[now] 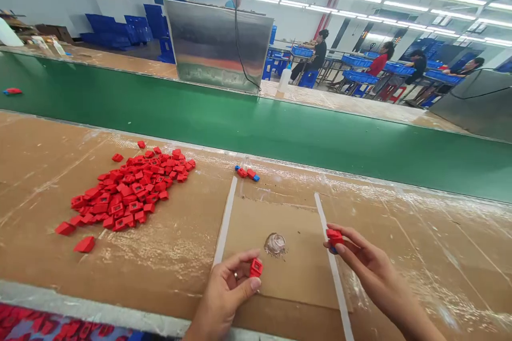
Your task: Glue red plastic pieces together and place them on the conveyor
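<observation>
Pinched between thumb and fingers of my left hand point(228, 290) is a small red plastic block point(256, 267), its square hollow facing up. Over the right tape strip, my right hand point(366, 264) grips a red-and-blue plastic piece point(334, 238), the blue part low and mostly covered by fingers. Between the hands, a round blob of greyish glue-like paste point(275, 244) sits on a cardboard sheet point(296, 282). Beyond the sheet lie a couple of red-and-blue pieces point(247, 173). A big heap of loose red blocks point(128, 189) spreads over the table to the left.
A green conveyor belt point(200, 117) runs across behind the table, carrying a red-and-blue piece point(13, 91) at far left. Past it stand a metal panel point(220, 45) and a white bottle point(285, 79). Several people sit at benches with blue crates point(356, 61). Red pieces point(48, 325) lie below the front edge.
</observation>
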{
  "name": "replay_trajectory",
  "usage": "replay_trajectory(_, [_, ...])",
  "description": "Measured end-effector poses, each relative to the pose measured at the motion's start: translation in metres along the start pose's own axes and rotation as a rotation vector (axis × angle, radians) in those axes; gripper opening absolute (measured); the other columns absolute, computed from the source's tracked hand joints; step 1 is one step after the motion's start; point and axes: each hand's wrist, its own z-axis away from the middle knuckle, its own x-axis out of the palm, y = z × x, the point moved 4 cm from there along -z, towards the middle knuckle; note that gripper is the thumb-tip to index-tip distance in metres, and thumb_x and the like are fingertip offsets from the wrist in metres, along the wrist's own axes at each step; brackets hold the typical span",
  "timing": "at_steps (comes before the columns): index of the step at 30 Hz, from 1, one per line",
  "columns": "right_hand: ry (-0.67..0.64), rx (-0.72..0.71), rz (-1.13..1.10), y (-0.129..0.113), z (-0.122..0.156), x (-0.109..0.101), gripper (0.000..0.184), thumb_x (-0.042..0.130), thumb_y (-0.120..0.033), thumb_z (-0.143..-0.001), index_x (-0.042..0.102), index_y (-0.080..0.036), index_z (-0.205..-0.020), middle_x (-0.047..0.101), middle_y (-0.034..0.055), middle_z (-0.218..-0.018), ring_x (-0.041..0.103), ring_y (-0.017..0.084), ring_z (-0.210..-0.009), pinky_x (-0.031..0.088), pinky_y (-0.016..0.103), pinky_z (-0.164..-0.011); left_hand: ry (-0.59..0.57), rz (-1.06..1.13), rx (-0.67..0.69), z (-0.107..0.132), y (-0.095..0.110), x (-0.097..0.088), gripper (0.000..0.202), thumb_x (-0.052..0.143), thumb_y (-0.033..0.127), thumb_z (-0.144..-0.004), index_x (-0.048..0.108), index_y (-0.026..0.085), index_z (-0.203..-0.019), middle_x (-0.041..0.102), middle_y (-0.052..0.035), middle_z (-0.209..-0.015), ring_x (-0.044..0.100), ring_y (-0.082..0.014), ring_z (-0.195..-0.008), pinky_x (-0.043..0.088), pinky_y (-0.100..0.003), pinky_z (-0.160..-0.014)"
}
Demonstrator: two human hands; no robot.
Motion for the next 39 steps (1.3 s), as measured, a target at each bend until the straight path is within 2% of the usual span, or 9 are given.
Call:
replay_trajectory(2, [-0.01, -0.081, 0.056, -0.009, 0.005, 0.006, 0.034, 0.058, -0.043, -0.095, 0.062, -0.026, -0.124, 0.065, 0.0082, -0.109, 0.068, 0.022, -0.097, 0.058, 0.036, -0.088, 0.017, 0.052, -0.011, 0.001, -0.003, 0.003, 0.055, 0.088, 0.031, -0.062, 0.07, 0.022, -0.113, 0.069, -0.0044, -0.095, 0.065, -0.0143, -0.074, 0.052, -0.024, -0.064])
replay_trajectory(4, [-0.027, -0.153, 0.144, -0.016, 0.005, 0.014, 0.032, 0.054, -0.04, -0.098, 0.059, -0.028, -0.127, 0.062, 0.0077, -0.11, 0.066, 0.022, -0.099, 0.059, 0.036, -0.086, -0.004, 0.072, -0.038, 0.003, -0.005, 0.005, 0.052, 0.089, 0.03, -0.062, 0.07, 0.021, -0.109, 0.068, -0.0027, -0.09, 0.066, -0.0129, -0.068, 0.053, -0.024, -0.063])
replay_trajectory(7, [-0.056, -0.258, 0.336, -0.027, 0.001, 0.029, 0.031, 0.048, -0.037, -0.1, 0.057, -0.028, -0.129, 0.06, 0.0076, -0.112, 0.064, 0.022, -0.101, 0.058, 0.037, -0.085, -0.067, 0.07, -0.034, 0.006, -0.005, 0.006, 0.039, 0.086, 0.027, -0.067, 0.072, 0.017, -0.102, 0.069, -0.001, -0.08, 0.065, -0.0117, -0.071, 0.053, -0.024, -0.071])
replay_trajectory(10, [-0.068, -0.359, 0.5, -0.036, -0.004, 0.04, 0.03, 0.046, -0.036, -0.102, 0.056, -0.027, -0.128, 0.063, 0.0077, -0.114, 0.065, 0.023, -0.1, 0.056, 0.037, -0.082, -0.09, 0.084, 0.011, 0.009, -0.003, 0.004, 0.036, 0.083, 0.025, -0.071, 0.071, 0.019, -0.104, 0.069, 0.0001, -0.083, 0.063, -0.0107, -0.076, 0.052, -0.025, -0.077])
replay_trajectory(16, [-0.079, -0.48, 0.62, -0.048, -0.012, 0.053, 0.024, 0.045, -0.036, -0.103, 0.058, -0.023, -0.119, 0.067, 0.0089, -0.11, 0.068, 0.023, -0.094, 0.056, 0.035, -0.075, -0.114, 0.128, 0.007, 0.011, -0.003, 0.004, 0.034, 0.082, 0.022, -0.073, 0.069, 0.02, -0.104, 0.069, 0.0006, -0.086, 0.062, -0.0094, -0.079, 0.052, -0.023, -0.08])
replay_trajectory(33, [-0.133, -0.498, 0.638, -0.044, -0.011, 0.058, 0.022, 0.045, -0.033, -0.103, 0.06, -0.024, -0.117, 0.067, 0.0075, -0.109, 0.068, 0.023, -0.095, 0.056, 0.033, -0.076, -0.129, 0.114, 0.024, 0.013, -0.001, 0.005, 0.031, 0.08, 0.02, -0.075, 0.069, 0.02, -0.104, 0.067, -0.0002, -0.088, 0.061, -0.0102, -0.082, 0.051, -0.022, -0.08])
replay_trajectory(39, [-0.109, -0.521, 0.645, -0.053, -0.009, 0.058, 0.022, 0.045, -0.03, -0.102, 0.059, -0.024, -0.118, 0.067, 0.0075, -0.11, 0.067, 0.023, -0.095, 0.056, 0.034, -0.076, -0.134, 0.125, 0.017, 0.012, -0.003, 0.006, 0.03, 0.08, 0.019, -0.075, 0.069, 0.02, -0.103, 0.066, 0.0005, -0.089, 0.061, -0.01, -0.083, 0.05, -0.023, -0.081])
